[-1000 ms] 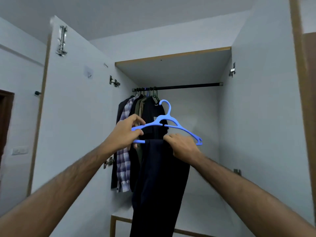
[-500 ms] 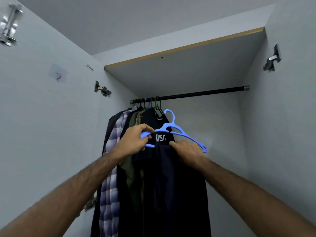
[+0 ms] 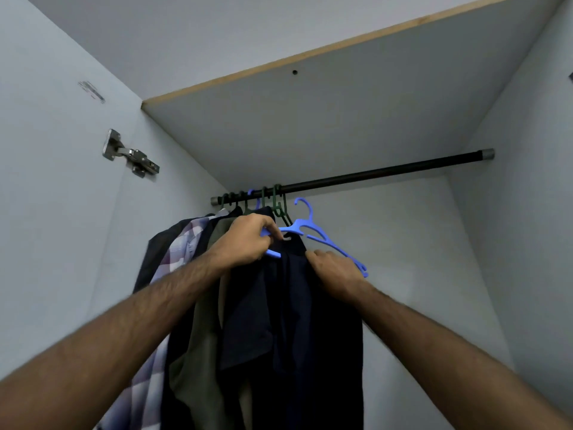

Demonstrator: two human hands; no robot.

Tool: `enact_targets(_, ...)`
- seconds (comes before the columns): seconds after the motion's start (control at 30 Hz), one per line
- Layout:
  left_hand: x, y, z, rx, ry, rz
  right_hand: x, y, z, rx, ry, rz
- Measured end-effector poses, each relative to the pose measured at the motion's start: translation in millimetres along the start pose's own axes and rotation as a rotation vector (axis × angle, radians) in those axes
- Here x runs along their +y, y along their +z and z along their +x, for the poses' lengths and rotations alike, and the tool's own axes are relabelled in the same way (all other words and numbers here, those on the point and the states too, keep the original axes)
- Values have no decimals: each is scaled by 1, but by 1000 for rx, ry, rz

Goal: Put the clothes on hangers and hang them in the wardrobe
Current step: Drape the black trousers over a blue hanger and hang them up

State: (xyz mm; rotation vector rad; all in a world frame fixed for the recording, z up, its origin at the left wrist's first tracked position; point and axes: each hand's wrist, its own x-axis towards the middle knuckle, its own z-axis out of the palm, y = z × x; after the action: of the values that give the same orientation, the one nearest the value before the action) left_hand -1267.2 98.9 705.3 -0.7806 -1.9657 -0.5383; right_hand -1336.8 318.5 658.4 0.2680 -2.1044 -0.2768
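Observation:
A blue plastic hanger [image 3: 313, 234] carries dark navy trousers [image 3: 313, 336] draped over its lower bar. My left hand [image 3: 248, 240] grips the hanger's left end. My right hand [image 3: 336, 271] holds the trousers and the hanger's right arm. The hanger's hook sits just below the black wardrobe rail [image 3: 372, 173], not over it. Several clothes hang at the rail's left end: a checked shirt [image 3: 179, 252], an olive garment [image 3: 198, 352] and dark tops.
The wardrobe's shelf board [image 3: 310, 125] lies close above the rail. An open door with a metal hinge [image 3: 130, 155] stands at the left. The right side wall [image 3: 527, 212] closes the compartment. The rail's right stretch is bare.
Both hands have lifted the hanger with the trousers up and closer to the rail. The view has moved in toward the wardrobe and tilted upward.

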Motion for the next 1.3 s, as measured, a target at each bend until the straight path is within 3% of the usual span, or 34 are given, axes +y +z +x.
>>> enact_targets(0.37, -30, 38, 74, -29, 75, 339, 16, 69, 82, -7, 20, 102)
enact_targets(0.77, -20, 34, 127, 172, 41, 457, 45, 39, 147, 137, 12, 154)
enact_targets(1.03, -16, 44, 81, 79, 148, 677, 33, 57, 122, 118, -169, 133)
enact_targets(1.3, -25, 41, 69, 110, 159, 892, 35, 75, 110, 174, -139, 247)
